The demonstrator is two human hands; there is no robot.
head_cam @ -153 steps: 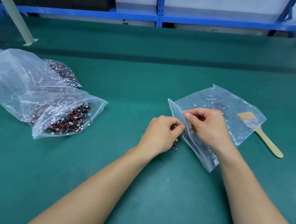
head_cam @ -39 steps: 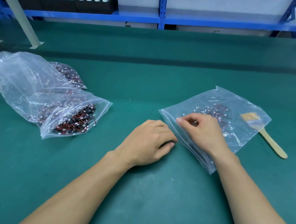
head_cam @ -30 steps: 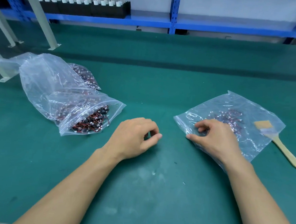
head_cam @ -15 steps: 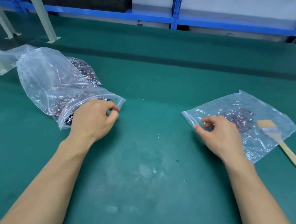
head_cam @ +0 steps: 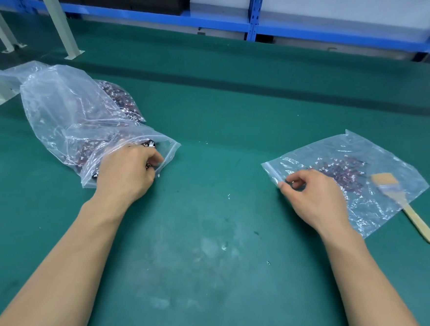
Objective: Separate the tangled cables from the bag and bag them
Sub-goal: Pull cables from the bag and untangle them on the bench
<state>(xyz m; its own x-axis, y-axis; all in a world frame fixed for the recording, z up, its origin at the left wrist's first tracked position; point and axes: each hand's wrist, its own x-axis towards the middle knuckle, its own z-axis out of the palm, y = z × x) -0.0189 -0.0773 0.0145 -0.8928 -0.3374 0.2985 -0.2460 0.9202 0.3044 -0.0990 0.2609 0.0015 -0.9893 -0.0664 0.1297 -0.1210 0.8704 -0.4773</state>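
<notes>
Both of your hands had been at the small bag (head_cam: 390,157) five seconds earlier, the left one feeding cables into its mouth; by this moment they were well apart. Your left hand (head_cam: 125,172) had left the bare bench (head_cam: 210,251) beside your right, crossed to the large bag (head_cam: 57,106) on the left, and gone from hovering at its opening to having its curled fingers inside the mouth, against the tangled cables (head_cam: 119,99) heaped there. I could not tell whether those fingers had closed on any cable. Your right hand (head_cam: 315,198) had stayed on the small bag throughout, thumb and forefinger pinching its near left edge by the opening while the other fingers curled loosely on the plastic. That bag lay flat on the bench at the right with a thin layer of cables (head_cam: 340,171) inside, just beyond your knuckles. One wooden brush (head_cam: 409,212) kept its place at the bag's right side, bristle end overlapping the plastic and handle on the bench.
</notes>
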